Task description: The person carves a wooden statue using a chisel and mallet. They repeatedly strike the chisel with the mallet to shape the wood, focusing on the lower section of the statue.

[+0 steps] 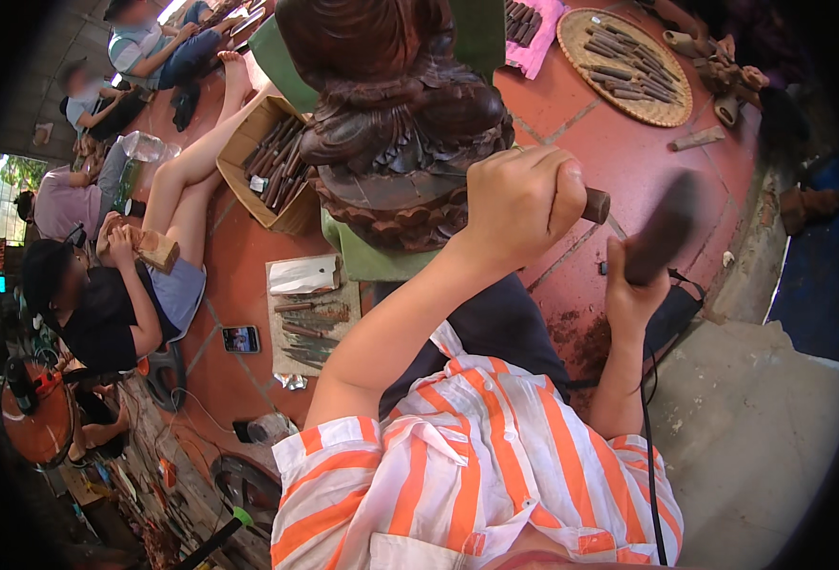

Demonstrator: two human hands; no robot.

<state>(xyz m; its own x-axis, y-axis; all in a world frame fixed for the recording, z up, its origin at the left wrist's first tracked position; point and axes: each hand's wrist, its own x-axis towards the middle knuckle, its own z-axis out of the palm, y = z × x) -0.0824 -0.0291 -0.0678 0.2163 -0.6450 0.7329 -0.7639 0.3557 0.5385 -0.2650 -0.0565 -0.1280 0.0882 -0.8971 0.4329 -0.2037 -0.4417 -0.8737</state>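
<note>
Your left hand (pixel 526 201), nearer the statue (pixel 410 119) at ten o'clock, is closed round a tool (pixel 596 205), its butt toward three o'clock. Your right hand (pixel 634 290) grips a blurred mallet (pixel 665 231), tilted toward one o'clock.

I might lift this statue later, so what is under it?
A green covering shows below the near edge of the dark statue. The statue's underside, and whatever holds up the covering, are hidden from view.
</note>
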